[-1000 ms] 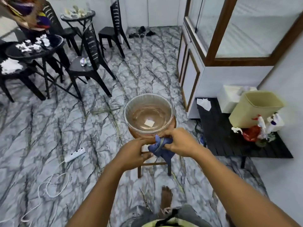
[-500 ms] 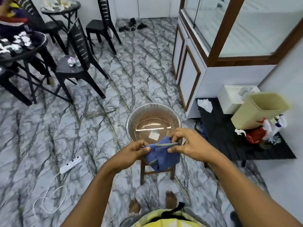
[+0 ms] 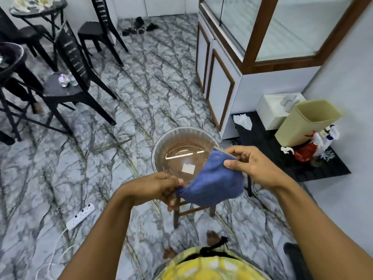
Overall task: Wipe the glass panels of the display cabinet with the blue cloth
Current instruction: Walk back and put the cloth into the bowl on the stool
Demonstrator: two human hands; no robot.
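Observation:
The blue cloth point(image 3: 216, 182) hangs spread between both hands, in front of a clear glass bowl point(image 3: 177, 138) that holds water and sits on a small wooden stool point(image 3: 191, 209). My left hand point(image 3: 159, 187) pinches the cloth's lower left corner. My right hand point(image 3: 252, 166) grips its upper right edge. The display cabinet point(image 3: 252, 37), with brown wooden frames and glass panels point(image 3: 292, 27), stands at the upper right, well beyond the hands.
Black chairs point(image 3: 76, 63) and round tables fill the left side. A white power strip point(image 3: 80, 216) with a cord lies on the marble floor. Right of the stool, a low black table point(image 3: 302, 168) carries a beige bin point(image 3: 306, 122), a white box and bottles.
The bunched cloth has been opened out and stretched between the two hands. My right hand rose and moved right, my left stayed low. The view shifted down and left.

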